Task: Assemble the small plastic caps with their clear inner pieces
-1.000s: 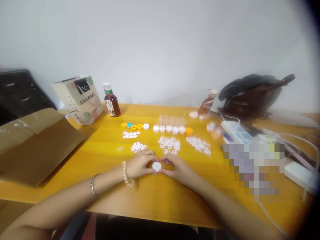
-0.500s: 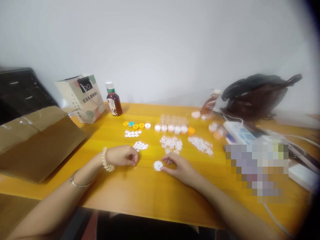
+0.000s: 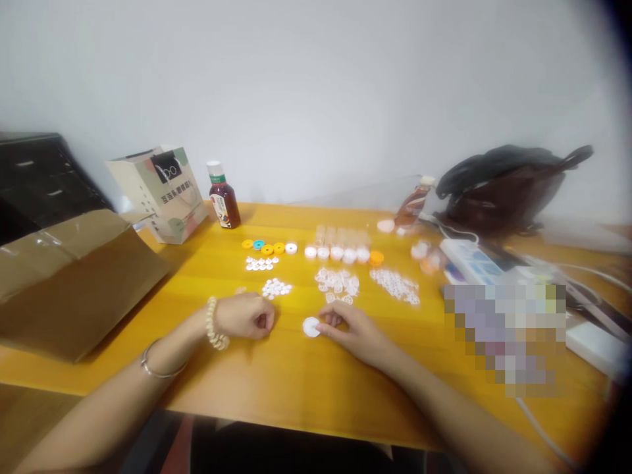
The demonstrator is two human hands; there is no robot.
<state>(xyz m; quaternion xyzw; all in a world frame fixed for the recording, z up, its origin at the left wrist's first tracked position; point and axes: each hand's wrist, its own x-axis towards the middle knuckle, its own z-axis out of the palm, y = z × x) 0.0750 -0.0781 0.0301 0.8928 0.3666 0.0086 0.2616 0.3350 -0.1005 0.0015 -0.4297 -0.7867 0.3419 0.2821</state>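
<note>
Left hand rests on the table, curled into a loose fist; anything inside it is hidden by the fingers. Right hand has its fingers drawn narrow, tips pinching the right edge of a white disc that lies flat on the table between the two hands. A pile of small white pieces is just beyond the left hand, their shape too blurred to make out. A pixelated patch hides things at right. The cardboard box is cut off at the left edge.
</note>
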